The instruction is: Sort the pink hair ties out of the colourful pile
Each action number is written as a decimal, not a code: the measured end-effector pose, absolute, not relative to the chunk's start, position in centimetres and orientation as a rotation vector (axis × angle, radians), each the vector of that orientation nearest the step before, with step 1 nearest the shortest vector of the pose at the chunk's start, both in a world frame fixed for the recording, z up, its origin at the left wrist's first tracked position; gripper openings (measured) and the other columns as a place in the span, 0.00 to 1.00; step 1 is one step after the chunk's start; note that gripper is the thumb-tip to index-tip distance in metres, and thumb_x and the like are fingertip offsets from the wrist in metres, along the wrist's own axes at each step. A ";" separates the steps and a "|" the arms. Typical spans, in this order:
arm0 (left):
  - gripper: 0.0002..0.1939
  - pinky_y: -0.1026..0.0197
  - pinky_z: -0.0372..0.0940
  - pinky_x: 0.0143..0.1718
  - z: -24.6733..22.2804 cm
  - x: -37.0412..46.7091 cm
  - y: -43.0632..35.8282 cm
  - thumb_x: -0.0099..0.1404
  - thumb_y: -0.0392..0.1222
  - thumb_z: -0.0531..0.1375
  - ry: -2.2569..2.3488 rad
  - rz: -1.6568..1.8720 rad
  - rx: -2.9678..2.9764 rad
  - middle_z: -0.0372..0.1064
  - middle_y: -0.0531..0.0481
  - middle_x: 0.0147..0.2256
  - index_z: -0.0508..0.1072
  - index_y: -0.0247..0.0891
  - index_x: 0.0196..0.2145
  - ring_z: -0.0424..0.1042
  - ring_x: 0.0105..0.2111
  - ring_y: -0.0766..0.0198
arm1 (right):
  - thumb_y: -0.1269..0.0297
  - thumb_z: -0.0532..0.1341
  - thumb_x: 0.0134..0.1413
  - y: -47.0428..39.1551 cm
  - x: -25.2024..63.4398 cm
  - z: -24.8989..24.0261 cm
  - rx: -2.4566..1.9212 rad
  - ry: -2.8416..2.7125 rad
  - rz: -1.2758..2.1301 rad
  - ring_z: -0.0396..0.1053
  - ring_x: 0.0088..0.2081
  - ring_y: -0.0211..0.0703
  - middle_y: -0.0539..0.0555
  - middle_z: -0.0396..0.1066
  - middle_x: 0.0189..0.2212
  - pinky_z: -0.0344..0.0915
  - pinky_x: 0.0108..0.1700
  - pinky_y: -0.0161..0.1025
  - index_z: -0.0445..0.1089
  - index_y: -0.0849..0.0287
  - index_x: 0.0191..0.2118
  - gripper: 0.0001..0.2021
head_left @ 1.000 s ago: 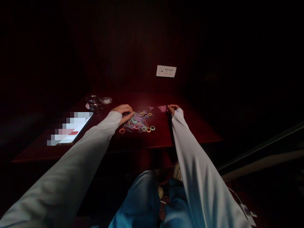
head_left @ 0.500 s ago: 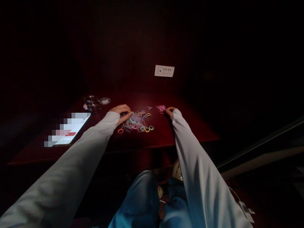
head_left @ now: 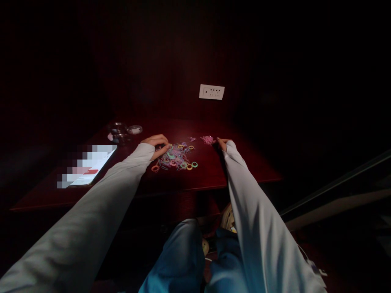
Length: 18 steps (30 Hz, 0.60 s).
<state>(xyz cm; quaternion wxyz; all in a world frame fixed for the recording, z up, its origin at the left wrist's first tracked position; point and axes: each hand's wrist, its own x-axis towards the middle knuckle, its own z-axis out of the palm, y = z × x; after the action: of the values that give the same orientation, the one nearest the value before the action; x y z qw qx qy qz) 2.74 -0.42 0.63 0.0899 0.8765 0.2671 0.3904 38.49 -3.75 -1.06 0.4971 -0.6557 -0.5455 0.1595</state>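
A loose pile of colourful small elastic bands and hair ties [head_left: 180,156] lies on the dark red table [head_left: 207,175]. My left hand [head_left: 156,142] rests at the pile's left edge, its fingers curved and the thumb apart, touching the bands. To the right is a smaller heap of pink bands [head_left: 207,140]. My right hand [head_left: 222,143] is just right of that heap, with fingers loosely stretched towards it and nothing visible in them. A few purple bands [head_left: 192,139] sit between the two piles.
A clear jar [head_left: 118,131] stands at the back left, with a round clear lid [head_left: 135,130] beside it. A lit phone or tablet [head_left: 91,167] lies at the left. On the back wall is a white socket plate [head_left: 211,92]. My knees [head_left: 186,244] are below the table edge.
My right hand has drawn slightly right, away from the pink heap, and its fingers look more extended. My left hand and the large pile look unchanged.
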 end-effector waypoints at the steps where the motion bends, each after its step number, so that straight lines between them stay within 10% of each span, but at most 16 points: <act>1: 0.15 0.62 0.66 0.36 0.6 2.7 -0.4 0.71 0.49 0.57 0.797 1.160 2.604 0.77 0.46 0.38 0.78 0.39 0.33 0.73 0.35 0.63 | 0.41 0.55 0.60 -3.9 38.5 -1.0 -1.576 -1.284 0.425 0.72 0.28 0.45 0.59 0.77 0.27 0.68 0.31 0.41 0.77 0.59 0.30 0.26; 18: 0.15 0.62 0.65 0.34 0.2 2.6 0.1 0.70 0.50 0.57 0.808 1.136 2.590 0.77 0.47 0.39 0.78 0.39 0.33 0.70 0.30 0.65 | 0.60 0.68 0.43 -4.5 37.3 0.9 -1.794 -1.476 0.419 0.61 0.25 0.36 0.46 0.68 0.21 0.59 0.31 0.34 0.74 0.55 0.29 0.07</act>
<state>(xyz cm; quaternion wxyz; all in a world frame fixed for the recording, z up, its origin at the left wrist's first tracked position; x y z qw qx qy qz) 2.65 0.08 0.25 0.0999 0.8763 0.2732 0.3841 37.35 -4.54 0.87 0.3807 -0.7028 -0.5781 0.1640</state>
